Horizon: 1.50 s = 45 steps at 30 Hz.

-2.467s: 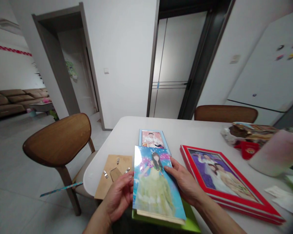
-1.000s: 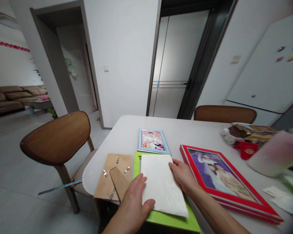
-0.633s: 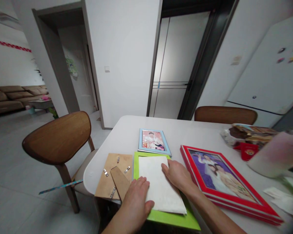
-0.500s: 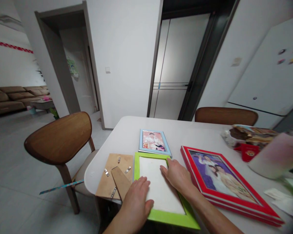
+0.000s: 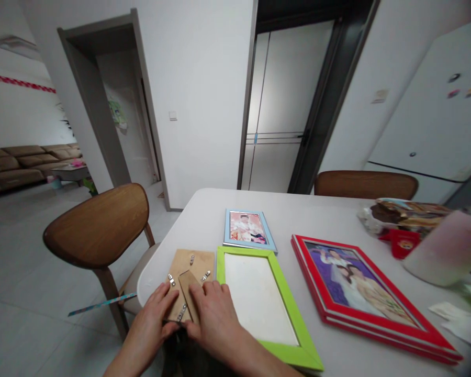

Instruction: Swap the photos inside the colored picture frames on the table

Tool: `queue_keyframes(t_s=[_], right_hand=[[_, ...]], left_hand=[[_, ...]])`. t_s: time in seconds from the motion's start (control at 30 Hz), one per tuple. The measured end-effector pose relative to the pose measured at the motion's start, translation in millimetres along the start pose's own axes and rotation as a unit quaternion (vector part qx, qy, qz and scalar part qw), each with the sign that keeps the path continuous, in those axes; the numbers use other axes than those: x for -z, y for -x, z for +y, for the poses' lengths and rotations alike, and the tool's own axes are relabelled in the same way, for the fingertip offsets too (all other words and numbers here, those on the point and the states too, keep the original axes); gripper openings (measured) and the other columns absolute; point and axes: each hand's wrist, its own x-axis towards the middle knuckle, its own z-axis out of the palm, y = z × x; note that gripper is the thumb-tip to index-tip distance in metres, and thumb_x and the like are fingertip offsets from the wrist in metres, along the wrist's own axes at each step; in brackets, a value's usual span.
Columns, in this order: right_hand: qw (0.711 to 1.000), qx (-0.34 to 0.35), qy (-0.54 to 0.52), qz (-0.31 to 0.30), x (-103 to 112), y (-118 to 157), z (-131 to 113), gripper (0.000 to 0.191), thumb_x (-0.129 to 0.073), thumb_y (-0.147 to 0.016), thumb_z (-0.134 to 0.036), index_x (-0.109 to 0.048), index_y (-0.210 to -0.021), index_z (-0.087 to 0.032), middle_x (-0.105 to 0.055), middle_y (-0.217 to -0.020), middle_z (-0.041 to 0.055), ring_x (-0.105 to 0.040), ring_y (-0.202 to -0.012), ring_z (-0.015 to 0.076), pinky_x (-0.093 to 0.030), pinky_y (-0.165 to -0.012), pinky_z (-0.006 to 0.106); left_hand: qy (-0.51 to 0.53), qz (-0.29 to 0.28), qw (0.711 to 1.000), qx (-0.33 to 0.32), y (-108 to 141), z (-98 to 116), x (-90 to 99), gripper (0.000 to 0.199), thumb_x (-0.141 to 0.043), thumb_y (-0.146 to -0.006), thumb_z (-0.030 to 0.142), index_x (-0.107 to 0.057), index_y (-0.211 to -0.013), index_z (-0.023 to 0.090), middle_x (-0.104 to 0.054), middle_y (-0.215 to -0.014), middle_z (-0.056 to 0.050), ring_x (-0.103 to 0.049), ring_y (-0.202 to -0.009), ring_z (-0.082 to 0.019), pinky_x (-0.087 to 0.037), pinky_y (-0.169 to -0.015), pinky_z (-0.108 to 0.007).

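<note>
A brown backing board [image 5: 198,258] with metal clips and a stand flap lies at the table's left edge. My left hand [image 5: 152,315] grips its lower left corner, thumb near the front edge. On its lower right side is my right hand [image 5: 215,314], with fingers over the flap and board and the thumb at the front edge. Just right of it lies a green frame [image 5: 288,298] with a white sheet [image 5: 255,293] inside. Behind it is a blue frame [image 5: 227,230] with a photo.
Stacked red frames [image 5: 317,283] lie to the right on the white table [image 5: 282,207]. Beyond them are a pink bottle [image 5: 443,248], a red packet [image 5: 404,243] and tissues [image 5: 451,317]. Wooden chairs stand left [image 5: 98,225] and behind [image 5: 365,185].
Both hands have moved left, off the green frame and white sheet, onto the brown backing board. The frames on the table have stayed in place.
</note>
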Motion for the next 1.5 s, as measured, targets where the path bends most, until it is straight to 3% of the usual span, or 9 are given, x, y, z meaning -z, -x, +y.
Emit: queue_keyframes(t_s=[0.1,0.23,0.4,0.53,0.77,0.93,1.1,1.2,1.5], right_hand=[[0.999,-0.013,-0.041,0.014,7,1,1,0.049,-0.056,-0.061,-0.024,-0.048,-0.109,-0.021,-0.051,-0.096,0.0086,-0.046,-0.087,0.0226,-0.035,-0.075,0.035],[0.995,-0.022,-0.094,0.035,37,25,27,0.041,-0.052,-0.063,-0.022,-0.054,-0.103,-0.022,-0.052,-0.098,0.0079,-0.046,-0.091,0.0212,-0.035,-0.080,0.034],[0.993,-0.083,-0.078,0.020,63,64,84,0.040,-0.054,-0.062,-0.026,-0.058,-0.101,-0.021,-0.052,-0.106,0.0097,-0.047,-0.098,0.0236,-0.034,-0.086,0.040],[0.994,-0.095,-0.044,0.022,64,77,111,0.040,-0.053,-0.062,-0.026,-0.059,-0.102,-0.024,-0.054,-0.107,0.0094,-0.048,-0.098,0.0248,-0.035,-0.085,0.043],[0.998,-0.043,0.023,0.046,51,76,114,0.035,-0.050,-0.066,-0.027,-0.059,-0.100,-0.025,-0.055,-0.105,0.0079,-0.048,-0.096,0.0235,-0.035,-0.084,0.040],[0.995,-0.053,0.067,0.061,51,57,126,0.033,-0.039,-0.077,-0.024,-0.057,-0.104,-0.018,-0.053,-0.105,0.0115,-0.046,-0.096,0.0224,-0.037,-0.080,0.037],[0.990,-0.074,0.108,0.057,56,37,130,0.028,-0.037,-0.078,-0.018,-0.062,-0.089,-0.015,-0.054,-0.093,0.0119,-0.047,-0.087,0.0216,-0.038,-0.077,0.034],[0.993,-0.066,0.082,0.061,57,40,131,0.028,-0.035,-0.079,-0.018,-0.062,-0.082,-0.014,-0.054,-0.093,0.0108,-0.046,-0.090,0.0208,-0.037,-0.081,0.033],[0.992,-0.008,0.089,0.086,50,58,135,0.032,-0.038,-0.077,-0.019,-0.057,-0.102,-0.014,-0.051,-0.109,0.0136,-0.044,-0.100,0.0233,-0.039,-0.085,0.039]], left_hand=[[0.038,0.029,0.999,-0.013,-2,13,10.3,0.041,-0.065,-0.060,0.019,-0.059,-0.100,0.022,-0.051,-0.118,-0.011,-0.045,-0.109,-0.029,-0.036,-0.091,-0.042],[0.102,0.028,0.993,-0.044,-7,54,16.2,0.037,-0.066,-0.061,0.023,-0.061,-0.097,0.023,-0.050,-0.118,-0.012,-0.044,-0.110,-0.028,-0.035,-0.093,-0.042],[0.216,-0.052,0.973,-0.058,-17,105,-14.7,0.035,-0.068,-0.059,0.022,-0.062,-0.094,0.024,-0.051,-0.118,-0.011,-0.042,-0.111,-0.029,-0.032,-0.093,-0.043],[0.224,-0.095,0.968,-0.063,-23,124,-35.9,0.031,-0.068,-0.058,0.020,-0.063,-0.088,0.022,-0.054,-0.114,-0.011,-0.043,-0.108,-0.031,-0.028,-0.094,-0.045],[0.165,-0.138,0.975,-0.064,-21,127,-30.6,0.023,-0.058,-0.069,0.025,-0.061,-0.092,0.022,-0.053,-0.115,-0.012,-0.040,-0.112,-0.030,-0.017,-0.095,-0.050],[0.153,-0.162,0.969,-0.104,-15,124,-30.9,0.049,-0.071,-0.054,0.033,-0.055,-0.098,0.019,-0.043,-0.124,-0.016,-0.033,-0.117,-0.032,-0.013,-0.096,-0.051],[0.130,-0.169,0.973,-0.083,-17,125,-31.9,0.037,-0.071,-0.055,0.030,-0.057,-0.087,0.017,-0.043,-0.124,-0.018,-0.035,-0.116,-0.031,-0.016,-0.096,-0.051],[0.114,-0.173,0.975,-0.082,-17,127,-32.2,0.038,-0.069,-0.058,0.033,-0.056,-0.090,0.017,-0.042,-0.125,-0.017,-0.034,-0.117,-0.030,-0.017,-0.096,-0.050],[0.038,-0.182,0.978,-0.096,-13,126,-36.3,0.039,-0.067,-0.061,0.036,-0.054,-0.094,0.017,-0.040,-0.128,-0.010,-0.031,-0.120,-0.022,-0.018,-0.099,-0.046]])
